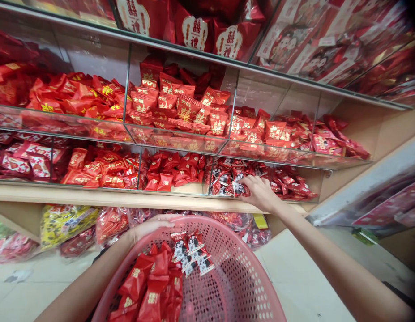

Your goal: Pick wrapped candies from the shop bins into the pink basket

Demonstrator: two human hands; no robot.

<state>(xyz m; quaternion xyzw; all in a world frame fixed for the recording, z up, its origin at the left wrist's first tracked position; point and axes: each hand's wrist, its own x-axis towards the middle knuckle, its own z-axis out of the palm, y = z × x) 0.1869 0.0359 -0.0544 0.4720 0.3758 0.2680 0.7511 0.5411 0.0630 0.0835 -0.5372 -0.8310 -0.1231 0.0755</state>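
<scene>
My left hand [151, 227] is closed over the far rim of a pink perforated plastic basket [261, 279], its fingertips partly hidden. Large red candy packets [153, 279] with gold print fill the basket's left side. Beside them lie several small packets with black-and-white figures [192, 252]. My right hand [259, 193] reaches into a clear bin on the lower shelf, fingers bent and pinched at a small candy packet [239, 185] with the same figures. More such packets [224, 179] lie just left of my fingers.
Clear dividers split the shelves into bins of red packets [187, 107]. A clear front lip [173, 139] runs along the middle shelf, above my right hand. Below the wooden edge [93, 195], bagged candy, including a yellow bag [68, 223], rests near the tiled floor [304, 273].
</scene>
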